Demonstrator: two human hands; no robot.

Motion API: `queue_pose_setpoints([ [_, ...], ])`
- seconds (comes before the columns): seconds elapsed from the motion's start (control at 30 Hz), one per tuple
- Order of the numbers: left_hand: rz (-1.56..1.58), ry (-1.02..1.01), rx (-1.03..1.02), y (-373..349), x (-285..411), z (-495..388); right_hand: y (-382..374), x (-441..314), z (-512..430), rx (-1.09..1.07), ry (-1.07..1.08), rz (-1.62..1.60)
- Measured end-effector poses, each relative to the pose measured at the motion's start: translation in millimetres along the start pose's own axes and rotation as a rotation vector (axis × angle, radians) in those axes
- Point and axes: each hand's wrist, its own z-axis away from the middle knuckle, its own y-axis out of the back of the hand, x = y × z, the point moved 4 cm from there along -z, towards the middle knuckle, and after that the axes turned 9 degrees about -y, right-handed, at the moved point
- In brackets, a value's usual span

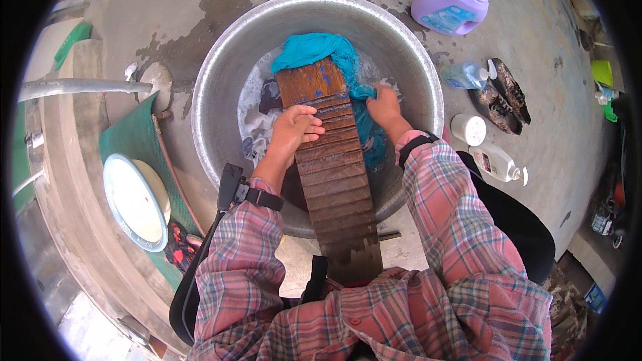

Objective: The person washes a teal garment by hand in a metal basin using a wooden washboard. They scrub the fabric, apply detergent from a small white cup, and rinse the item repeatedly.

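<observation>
A ridged wooden washboard (333,170) leans from my lap into a large round metal tub (215,40) of sudsy water. Turquoise cloth (318,49) is draped over the board's far end and trails down its right side into the water. My right hand (385,108) grips that cloth at the board's right edge, its fingertips partly hidden. Over the upper ridges, my left hand (297,128) is held with fingers apart and nothing in them. White cloth (257,128) and a dark cloth (270,96) lie in the suds to the left of the board.
To the right stand a purple detergent jug (451,7), a clear blue bottle (464,75), a white tub (469,129) and a pump bottle (494,162), near a pair of shoes (501,98). A blue-rimmed basin (138,203) and green mat (135,133) are at left.
</observation>
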Motion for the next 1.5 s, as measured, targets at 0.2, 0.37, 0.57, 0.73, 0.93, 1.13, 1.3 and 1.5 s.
queue_pose_setpoints([
  [0.2, 0.196, -0.171, 0.18, -6, 21, -12, 4, -54, 31, -0.682, 0.365, -0.389],
  [0.37, -0.39, -0.33, 0.049, 0, 28, -2, 30, -75, 40, -0.184, 0.637, -0.303],
  [0.57, 0.018, -0.322, -0.226, 31, 12, 8, 18, -78, 28, -0.607, 0.583, -0.13],
  [0.73, -0.948, -0.478, 0.362, 56, 11, -12, 17, -90, 3, -0.152, 0.375, 0.05],
  [0.93, -0.9, -0.782, 0.282, 11, 8, 10, -12, -109, 61, -0.043, 0.689, 0.093],
  [1.13, -1.059, -0.781, 0.2, -8, 8, 17, -18, -103, 81, -0.048, 0.874, 0.079],
  [1.3, -0.994, -0.665, 0.55, 1, 16, 0, -19, -115, 55, 0.201, 0.676, 0.125],
  [1.5, -1.008, -0.9, 0.23, -17, 2, 54, -1, -95, 109, -0.092, 1.01, -0.009],
])
